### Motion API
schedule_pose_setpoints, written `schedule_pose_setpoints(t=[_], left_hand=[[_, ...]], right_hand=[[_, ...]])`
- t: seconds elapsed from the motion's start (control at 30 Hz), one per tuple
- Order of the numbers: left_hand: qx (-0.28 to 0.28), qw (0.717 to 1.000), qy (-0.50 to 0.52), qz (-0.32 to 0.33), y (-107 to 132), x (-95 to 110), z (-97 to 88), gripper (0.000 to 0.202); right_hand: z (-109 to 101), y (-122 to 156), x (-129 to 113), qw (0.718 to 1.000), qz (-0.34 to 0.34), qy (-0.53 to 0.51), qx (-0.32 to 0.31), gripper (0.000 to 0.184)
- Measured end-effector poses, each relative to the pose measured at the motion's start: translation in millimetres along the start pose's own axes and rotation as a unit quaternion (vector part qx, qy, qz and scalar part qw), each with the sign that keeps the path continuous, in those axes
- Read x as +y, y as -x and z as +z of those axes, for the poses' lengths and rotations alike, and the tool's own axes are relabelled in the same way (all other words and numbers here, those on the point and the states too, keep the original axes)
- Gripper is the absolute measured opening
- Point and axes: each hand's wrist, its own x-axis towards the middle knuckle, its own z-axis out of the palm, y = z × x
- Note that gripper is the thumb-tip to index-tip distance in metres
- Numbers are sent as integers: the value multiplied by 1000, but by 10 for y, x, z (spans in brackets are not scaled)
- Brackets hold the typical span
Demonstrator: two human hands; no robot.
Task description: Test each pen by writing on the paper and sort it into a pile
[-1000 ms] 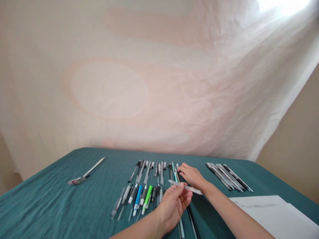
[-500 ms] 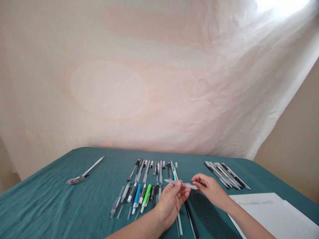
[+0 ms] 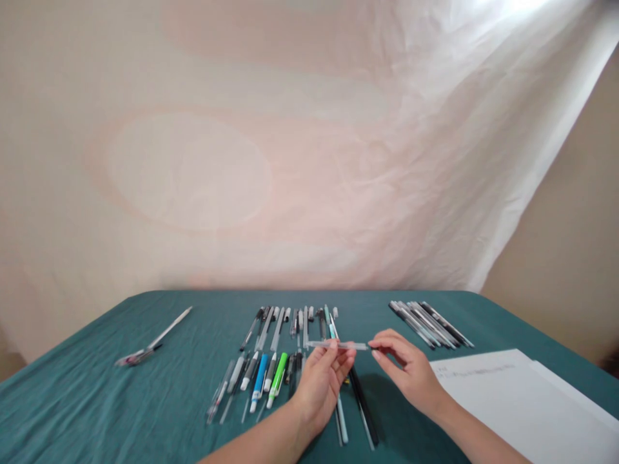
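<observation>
No text can be read for certain. On the white sheet of paper point(image 3: 522, 412), which lies near the right edge of the worktop point(image 3: 184, 399), there is a narrow band of grey writing point(image 3: 483, 371). It runs along the far edge of the sheet, from its left corner almost to its right corner, but is too blurred to tell any letter or number. On the pens point(image 3: 277, 380), any print is too small to read.
</observation>
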Motion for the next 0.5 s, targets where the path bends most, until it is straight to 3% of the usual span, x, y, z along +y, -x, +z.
schedule_pose_setpoints(t=[0.23,0.5], left_hand=[[-1,1000,-7,-2,11,-13,-3,5],[-8,1000,-24,-2,31,-19,13,2]], right_hand=[[32,25,13,999,49,-18,7,23],[-10,-15,-91,999,-13,41,-1,10]])
